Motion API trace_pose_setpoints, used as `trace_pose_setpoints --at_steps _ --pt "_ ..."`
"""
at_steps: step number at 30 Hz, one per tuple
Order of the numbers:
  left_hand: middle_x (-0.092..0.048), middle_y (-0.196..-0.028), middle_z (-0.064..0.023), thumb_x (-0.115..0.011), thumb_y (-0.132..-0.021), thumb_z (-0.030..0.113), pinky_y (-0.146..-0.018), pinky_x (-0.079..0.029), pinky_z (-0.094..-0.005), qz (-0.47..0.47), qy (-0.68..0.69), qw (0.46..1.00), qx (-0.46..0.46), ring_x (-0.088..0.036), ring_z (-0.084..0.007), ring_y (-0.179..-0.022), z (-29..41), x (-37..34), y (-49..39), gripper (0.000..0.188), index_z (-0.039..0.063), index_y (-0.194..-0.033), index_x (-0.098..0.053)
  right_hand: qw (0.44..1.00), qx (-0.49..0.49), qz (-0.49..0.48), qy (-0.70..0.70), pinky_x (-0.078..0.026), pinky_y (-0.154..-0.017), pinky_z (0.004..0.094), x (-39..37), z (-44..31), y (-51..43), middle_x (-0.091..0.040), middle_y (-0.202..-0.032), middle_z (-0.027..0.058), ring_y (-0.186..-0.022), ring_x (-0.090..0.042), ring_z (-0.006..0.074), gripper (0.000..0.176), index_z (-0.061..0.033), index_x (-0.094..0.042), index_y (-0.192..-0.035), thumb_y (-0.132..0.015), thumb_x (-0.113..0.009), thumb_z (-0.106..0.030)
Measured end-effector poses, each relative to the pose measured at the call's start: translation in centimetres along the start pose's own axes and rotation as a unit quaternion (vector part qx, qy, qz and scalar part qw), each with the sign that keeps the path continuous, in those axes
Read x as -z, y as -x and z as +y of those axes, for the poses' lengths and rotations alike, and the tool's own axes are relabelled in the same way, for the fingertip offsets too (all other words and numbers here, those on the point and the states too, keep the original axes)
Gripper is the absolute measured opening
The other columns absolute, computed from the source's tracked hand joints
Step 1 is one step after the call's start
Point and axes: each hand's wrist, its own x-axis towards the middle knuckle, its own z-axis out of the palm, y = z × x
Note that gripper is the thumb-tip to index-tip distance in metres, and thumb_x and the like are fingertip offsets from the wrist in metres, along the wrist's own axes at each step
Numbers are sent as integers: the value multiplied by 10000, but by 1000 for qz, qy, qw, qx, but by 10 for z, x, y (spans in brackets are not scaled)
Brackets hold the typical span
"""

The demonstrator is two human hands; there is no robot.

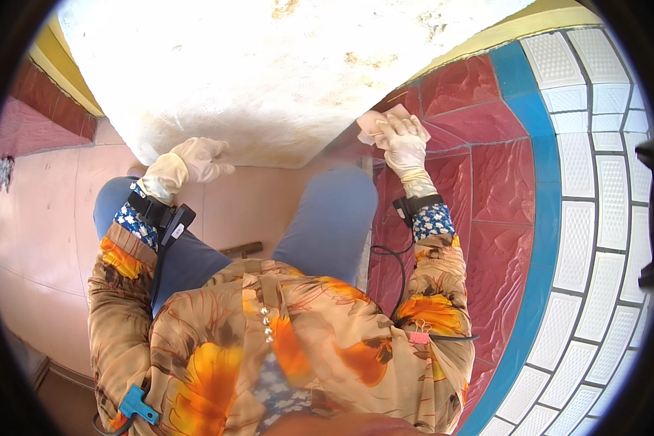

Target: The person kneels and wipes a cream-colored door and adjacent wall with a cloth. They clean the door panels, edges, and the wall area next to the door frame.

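Observation:
A large white board with brown stains and scuffs stands tilted before me, its lower end close to my knees. In a pale rubber glove, my left hand is at the board's lower left edge, fingers loosely bent and apart. Nothing shows in its grasp; whether it touches the board cannot be told. My right hand, gloved too, grips a folded pale pink sheet just off the board's right edge. The sheet could be paper or cloth.
Dark red stone-patterned tiles with a blue border lie to the right, beside white textured tiles. A pink floor spreads left, with a grey scrap on it. A black cable hangs by my right sleeve.

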Motion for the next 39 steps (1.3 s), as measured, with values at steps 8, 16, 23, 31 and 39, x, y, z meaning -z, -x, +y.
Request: trace_pose_setpoints --at_steps 8,16,23,31,39 --pt "-705 -1149 -214 -682 -917 360 -936 -526 -424 24 -35 999 -29 -669 -378 -1087 0 -3 3 481 28 -1262 -634 757 -189 449 -435 -494 -997 284 94 59 2 -535 -1390 93 -1260 -533 204 403 -31 -548 -1346 -953 -546 55" --pt "-711 -1144 -200 -685 -918 374 -933 -530 -402 6 -38 999 9 -676 -362 -1078 -7 -3 2 477 47 -1263 -643 734 -323 475 -362 -283 -1166 213 41 100 -44 -326 -1612 -5 -1457 -324 95 506 -75 -331 -1549 -1049 -377 -7" --pt "-713 -1140 -197 -688 -916 368 -928 -529 -404 5 -28 1000 10 -677 -361 -1074 -4 -2 4 477 51 -1270 -645 684 -341 482 -429 -470 -1014 255 25 42 -47 -300 -1580 12 -1349 -410 168 651 -162 -267 -1584 -1014 -583 -147" --pt "-719 -1100 -211 -699 -914 326 -902 -540 -409 0 -20 1000 0 -690 -361 -1038 -5 -4 2 450 20 -1240 -649 505 -158 589 -611 -323 -1202 308 60 95 -54 -265 -1613 89 -1467 -310 206 508 -5 -278 -1542 -1082 -411 -174" --pt "-710 -1157 -195 -697 -903 363 -944 -527 -413 -12 -3 1000 2 -665 -364 -1098 -2 -4 1 484 39 -1258 -641 837 -264 479 -1 -369 -1173 318 104 199 -39 -343 -1561 215 -1398 -435 257 475 101 -262 -1516 -1067 -365 -14"
